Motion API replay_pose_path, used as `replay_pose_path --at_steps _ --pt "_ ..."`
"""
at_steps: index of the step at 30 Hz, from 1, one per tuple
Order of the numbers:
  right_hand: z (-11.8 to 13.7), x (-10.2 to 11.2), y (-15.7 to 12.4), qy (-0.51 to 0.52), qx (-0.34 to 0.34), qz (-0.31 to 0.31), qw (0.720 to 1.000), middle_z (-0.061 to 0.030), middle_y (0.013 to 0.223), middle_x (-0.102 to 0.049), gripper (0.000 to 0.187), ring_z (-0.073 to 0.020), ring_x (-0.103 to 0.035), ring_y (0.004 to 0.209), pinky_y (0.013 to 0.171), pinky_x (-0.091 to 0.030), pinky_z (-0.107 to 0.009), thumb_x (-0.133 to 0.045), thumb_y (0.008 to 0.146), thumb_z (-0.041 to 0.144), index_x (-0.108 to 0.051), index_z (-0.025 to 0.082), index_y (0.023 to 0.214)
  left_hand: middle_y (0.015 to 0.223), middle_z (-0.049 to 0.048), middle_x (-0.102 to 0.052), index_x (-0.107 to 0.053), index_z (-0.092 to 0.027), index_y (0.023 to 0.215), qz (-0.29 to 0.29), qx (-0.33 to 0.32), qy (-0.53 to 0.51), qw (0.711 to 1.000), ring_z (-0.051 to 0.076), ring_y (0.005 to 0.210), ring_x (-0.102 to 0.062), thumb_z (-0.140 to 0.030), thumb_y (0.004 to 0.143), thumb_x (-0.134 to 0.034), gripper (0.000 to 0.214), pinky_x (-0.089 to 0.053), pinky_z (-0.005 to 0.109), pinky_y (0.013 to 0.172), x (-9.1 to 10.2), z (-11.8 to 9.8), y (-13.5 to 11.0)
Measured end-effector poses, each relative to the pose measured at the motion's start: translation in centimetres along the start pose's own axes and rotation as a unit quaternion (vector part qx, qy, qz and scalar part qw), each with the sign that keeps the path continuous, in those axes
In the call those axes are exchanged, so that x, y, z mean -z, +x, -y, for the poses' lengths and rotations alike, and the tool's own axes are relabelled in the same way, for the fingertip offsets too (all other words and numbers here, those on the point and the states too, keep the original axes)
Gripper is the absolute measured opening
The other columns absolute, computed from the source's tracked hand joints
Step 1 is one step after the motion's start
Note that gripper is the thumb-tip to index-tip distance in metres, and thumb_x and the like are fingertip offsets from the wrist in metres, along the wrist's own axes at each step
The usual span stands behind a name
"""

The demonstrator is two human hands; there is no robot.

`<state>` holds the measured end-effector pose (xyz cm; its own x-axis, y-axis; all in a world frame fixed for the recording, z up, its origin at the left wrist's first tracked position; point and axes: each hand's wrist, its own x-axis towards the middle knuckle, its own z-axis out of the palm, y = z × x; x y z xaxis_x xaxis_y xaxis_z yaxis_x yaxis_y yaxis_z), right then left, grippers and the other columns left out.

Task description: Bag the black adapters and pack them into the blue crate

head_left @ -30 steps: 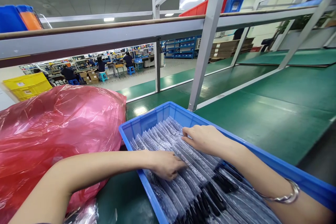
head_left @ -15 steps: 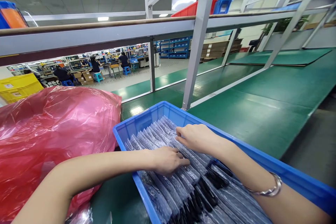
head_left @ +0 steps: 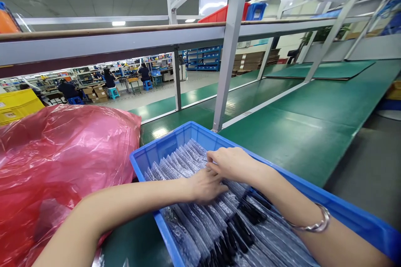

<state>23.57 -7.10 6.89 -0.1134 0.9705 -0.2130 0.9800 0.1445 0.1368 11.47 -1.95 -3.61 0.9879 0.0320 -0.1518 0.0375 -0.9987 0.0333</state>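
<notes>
A blue plastic bin point(head_left: 169, 233) holds a packed row of clear bubble-wrap bags point(head_left: 175, 167) standing on edge, with black pieces point(head_left: 239, 227) showing at the nearer right. My left hand point(head_left: 205, 185) rests on top of the bags, its thumb apart from the fingers, which reach down and are partly hidden. Right beside it, seemingly touching its fingers, is my right hand point(head_left: 230, 163). The fingers of that hand are bent and drawn together over the bags; what they pinch, if anything, is hidden. A silver bracelet point(head_left: 319, 221) circles my right wrist.
A large pink plastic bag point(head_left: 75, 146) lies left of the bin. Green work surface point(head_left: 297, 133) extends to the right, crossed by white metal posts point(head_left: 227, 50). Yellow crates point(head_left: 19, 106) stand at the far left. Several people sit at benches in the background.
My left hand has shifted forward along the bags and come up against the right hand. The right hand stays nearly in place over the bags. The view has turned slightly right.
</notes>
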Motion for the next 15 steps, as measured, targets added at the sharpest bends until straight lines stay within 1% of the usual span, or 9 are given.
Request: replay_pose_path --at_steps 1,2,3,6,9,12,14,15 --pt "-0.1 0.1 0.0 -0.001 -0.003 -0.003 1.0 -0.0103 0.106 -0.073 0.029 -0.0269 -0.071 0.103 0.088 -0.057 -0.047 -0.049 0.106 0.032 -0.068 0.013 0.118 0.146 0.0233 -0.048 -0.066 -0.009 0.118 -0.003 -0.013 0.016 1.0 0.033 0.143 -0.04 -0.015 0.094 -0.051 0.029 -0.026 0.052 0.122 0.1 0.1 0.1" --pt "-0.2 0.1 0.0 -0.002 -0.007 -0.005 1.0 -0.0104 0.106 -0.073 0.029 -0.0269 -0.071 0.103 0.088 -0.058 -0.047 -0.048 0.107 0.032 -0.067 0.013 0.118 0.146 0.0229 -0.048 -0.067 -0.009 0.119 -0.004 -0.023 0.028 0.999 0.033 0.144 -0.039 -0.014 0.094 -0.051 0.03 -0.022 0.053 0.123 0.3 0.1 0.2" --pt "-0.3 0.1 0.0 -0.004 -0.012 -0.007 1.0 -0.0107 0.105 -0.073 0.029 -0.0269 -0.071 0.102 0.087 -0.058 -0.047 -0.048 0.107 0.031 -0.067 0.013 0.118 0.145 0.0222 -0.049 -0.067 -0.01 0.119 -0.003 -0.029 0.037 0.999 0.033 0.143 -0.039 -0.014 0.093 -0.053 0.031 -0.022 0.053 0.123 0.4 0.2 0.4" --pt "-0.6 0.2 0.0 -0.007 -0.029 -0.008 1.0 -0.0111 0.106 -0.073 0.029 -0.0268 -0.071 0.102 0.086 -0.058 -0.046 -0.048 0.107 0.031 -0.067 0.012 0.119 0.143 0.0204 -0.051 -0.068 -0.012 0.12 0.004 -0.023 0.053 0.998 0.036 0.142 -0.041 -0.016 0.089 -0.058 0.033 -0.028 0.054 0.12 0.6 0.4 1.3" --pt "-0.6 0.2 -0.1 -0.006 -0.037 -0.008 0.999 -0.0105 0.107 -0.072 0.029 -0.0256 -0.071 0.104 0.088 -0.058 -0.045 -0.049 0.107 0.031 -0.067 0.013 0.12 0.142 0.0186 -0.054 -0.065 -0.012 0.122 0.015 -0.014 0.054 0.998 0.034 0.14 -0.045 -0.017 0.089 -0.057 0.035 -0.035 0.05 0.117 0.6 0.7 2.2" --pt "-0.7 0.2 0.0 -0.007 -0.044 -0.012 0.999 -0.0101 0.107 -0.072 0.029 -0.0245 -0.071 0.104 0.089 -0.057 -0.045 -0.049 0.107 0.032 -0.067 0.013 0.12 0.147 0.0205 -0.05 -0.054 -0.004 0.134 0.015 0.0 0.044 0.999 0.03 0.142 -0.043 -0.019 0.089 -0.057 0.048 -0.036 0.04 0.118 1.0 0.9 3.2" --pt "-0.8 0.1 0.1 -0.008 -0.049 -0.015 0.999 -0.0097 0.106 -0.072 0.03 -0.0238 -0.071 0.103 0.089 -0.057 -0.045 -0.049 0.107 0.033 -0.067 0.013 0.12 0.146 0.0222 -0.051 -0.052 0.001 0.133 0.022 0.026 0.036 0.999 0.03 0.14 -0.045 -0.019 0.092 -0.053 0.046 -0.037 0.039 0.117 1.5 0.7 4.1" --pt "-0.8 0.0 0.1 -0.009 -0.051 -0.014 0.999 -0.0095 0.105 -0.072 0.031 -0.0236 -0.071 0.102 0.088 -0.058 -0.045 -0.049 0.107 0.034 -0.067 0.013 0.12 0.143 0.0217 -0.054 -0.054 0.0 0.13 0.031 0.043 0.03 0.998 0.031 0.136 -0.049 -0.019 0.094 -0.05 0.042 -0.039 0.04 0.116 1.8 0.6 4.6"
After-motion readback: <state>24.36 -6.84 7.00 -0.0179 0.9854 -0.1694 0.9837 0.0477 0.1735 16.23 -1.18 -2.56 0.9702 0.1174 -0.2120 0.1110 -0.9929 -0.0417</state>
